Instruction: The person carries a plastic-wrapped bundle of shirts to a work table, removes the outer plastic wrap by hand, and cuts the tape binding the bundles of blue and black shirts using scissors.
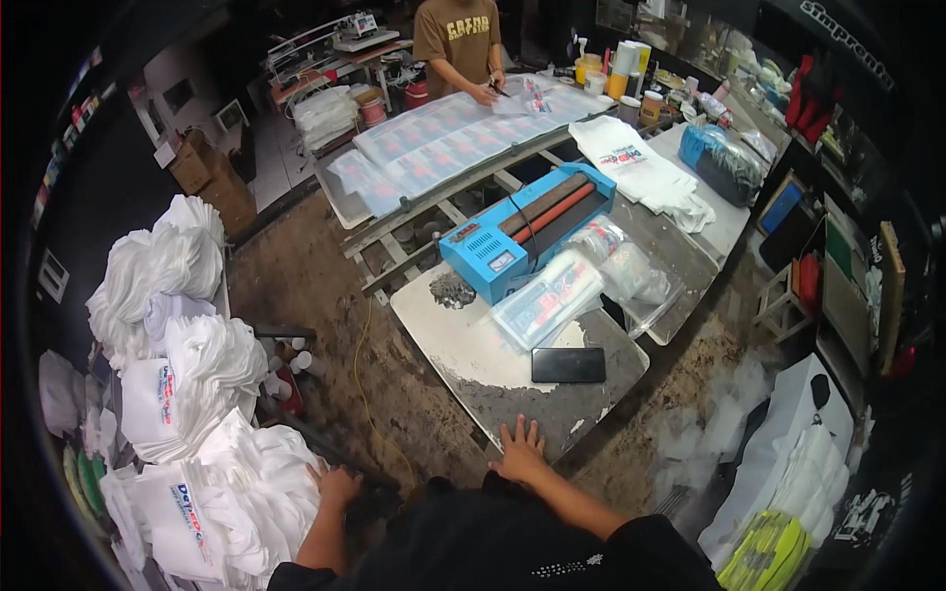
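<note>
My right hand [520, 451] rests with fingers spread on the near edge of a worn white board [463, 369]. Just beyond its fingertips lies a black smartphone [569, 365]. Behind the phone are clear plastic transfer sheets [547, 300] with red and blue print, beside a blue roller machine [532, 231]. My left hand [335, 485] is at the right side of a pile of white printed shirts [222, 497], fingers apart and touching or very near the cloth. Neither hand holds anything.
More white shirt stacks [158, 256] stand at left. Across the table a person [463, 44] in a brown shirt handles scissors over printed film sheets [443, 138]. White shirts [641, 172] and a wrapped bundle [719, 163] lie at right. A yellow cable [367, 374] runs along the floor.
</note>
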Demonstrator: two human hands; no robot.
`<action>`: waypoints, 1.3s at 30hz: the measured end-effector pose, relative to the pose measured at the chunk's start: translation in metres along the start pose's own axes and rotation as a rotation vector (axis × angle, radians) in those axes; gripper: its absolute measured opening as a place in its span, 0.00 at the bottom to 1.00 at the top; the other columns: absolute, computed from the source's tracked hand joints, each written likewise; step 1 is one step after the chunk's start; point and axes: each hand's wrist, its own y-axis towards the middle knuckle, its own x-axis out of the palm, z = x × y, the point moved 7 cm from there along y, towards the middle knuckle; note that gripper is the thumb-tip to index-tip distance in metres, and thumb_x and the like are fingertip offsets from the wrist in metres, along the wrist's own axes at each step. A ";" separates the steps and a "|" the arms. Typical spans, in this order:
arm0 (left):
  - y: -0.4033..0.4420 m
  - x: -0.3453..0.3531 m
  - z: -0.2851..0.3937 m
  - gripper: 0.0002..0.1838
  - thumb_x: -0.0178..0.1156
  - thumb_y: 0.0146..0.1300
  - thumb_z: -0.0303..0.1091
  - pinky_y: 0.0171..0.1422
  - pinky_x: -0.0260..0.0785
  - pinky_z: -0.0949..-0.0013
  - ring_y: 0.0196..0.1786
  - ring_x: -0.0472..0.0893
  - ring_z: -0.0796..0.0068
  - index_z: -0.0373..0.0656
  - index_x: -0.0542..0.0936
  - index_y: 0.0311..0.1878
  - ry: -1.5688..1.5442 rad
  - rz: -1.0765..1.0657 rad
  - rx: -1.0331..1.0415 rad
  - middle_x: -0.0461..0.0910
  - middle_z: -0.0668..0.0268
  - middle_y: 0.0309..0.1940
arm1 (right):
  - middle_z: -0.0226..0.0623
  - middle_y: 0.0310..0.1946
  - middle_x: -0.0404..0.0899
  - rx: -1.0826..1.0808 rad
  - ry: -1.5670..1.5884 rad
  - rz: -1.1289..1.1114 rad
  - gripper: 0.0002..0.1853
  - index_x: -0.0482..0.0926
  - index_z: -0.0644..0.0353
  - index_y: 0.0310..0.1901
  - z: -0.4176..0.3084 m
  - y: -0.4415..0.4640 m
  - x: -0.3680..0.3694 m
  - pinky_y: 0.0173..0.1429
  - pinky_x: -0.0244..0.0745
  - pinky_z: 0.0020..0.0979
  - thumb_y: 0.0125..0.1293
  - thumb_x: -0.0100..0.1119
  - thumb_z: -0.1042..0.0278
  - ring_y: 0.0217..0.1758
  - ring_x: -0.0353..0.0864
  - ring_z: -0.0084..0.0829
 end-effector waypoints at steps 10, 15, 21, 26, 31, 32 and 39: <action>0.020 0.113 0.042 0.32 0.56 0.57 0.60 0.69 0.55 0.51 0.61 0.71 0.52 0.43 0.77 0.55 -0.413 -0.359 0.263 0.75 0.52 0.55 | 0.56 0.73 0.26 -0.022 -0.036 -0.069 0.49 0.46 0.54 0.72 0.002 0.001 0.000 0.70 0.35 0.63 0.55 0.60 0.40 0.74 0.26 0.64; 0.017 0.091 0.056 0.32 0.58 0.57 0.57 0.61 0.67 0.60 0.58 0.74 0.51 0.39 0.76 0.54 -0.401 -0.368 0.294 0.77 0.49 0.51 | 0.56 0.72 0.25 -0.014 -0.010 -0.134 0.49 0.45 0.54 0.72 0.001 0.001 -0.008 0.70 0.35 0.63 0.57 0.58 0.39 0.73 0.24 0.65; 0.044 0.061 0.062 0.28 0.58 0.58 0.54 0.60 0.67 0.58 0.55 0.75 0.49 0.40 0.77 0.53 -0.397 -0.356 0.267 0.77 0.48 0.49 | 0.55 0.73 0.24 0.016 0.004 -0.198 0.50 0.44 0.54 0.72 0.001 0.003 -0.005 0.71 0.35 0.62 0.57 0.56 0.37 0.74 0.23 0.64; 0.078 0.056 0.073 0.27 0.57 0.59 0.52 0.58 0.67 0.57 0.53 0.76 0.49 0.40 0.77 0.53 -0.382 -0.378 0.305 0.78 0.48 0.47 | 0.55 0.72 0.23 0.026 0.017 -0.245 0.50 0.46 0.53 0.72 0.000 0.008 -0.010 0.71 0.34 0.62 0.56 0.55 0.33 0.74 0.22 0.63; 0.131 0.055 0.103 0.27 0.58 0.59 0.50 0.55 0.69 0.60 0.51 0.78 0.54 0.40 0.75 0.55 -0.357 -0.496 0.499 0.80 0.50 0.44 | 0.53 0.73 0.28 0.102 0.082 -0.320 0.51 0.49 0.50 0.72 0.004 0.017 -0.010 0.70 0.37 0.62 0.53 0.52 0.27 0.74 0.25 0.63; 0.153 0.053 0.105 0.27 0.58 0.59 0.50 0.55 0.69 0.60 0.51 0.78 0.54 0.40 0.75 0.55 -0.365 -0.493 0.494 0.80 0.50 0.44 | 0.53 0.73 0.28 0.096 0.074 -0.321 0.51 0.49 0.50 0.72 0.001 0.018 -0.015 0.70 0.37 0.62 0.53 0.52 0.27 0.74 0.25 0.63; 0.315 -0.023 0.081 0.28 0.57 0.61 0.50 0.56 0.68 0.58 0.50 0.79 0.54 0.39 0.74 0.58 -0.416 -0.443 0.475 0.82 0.53 0.41 | 0.60 0.72 0.35 0.297 0.279 -0.262 0.56 0.49 0.53 0.72 -0.004 0.028 -0.022 0.73 0.41 0.52 0.48 0.55 0.24 0.75 0.32 0.59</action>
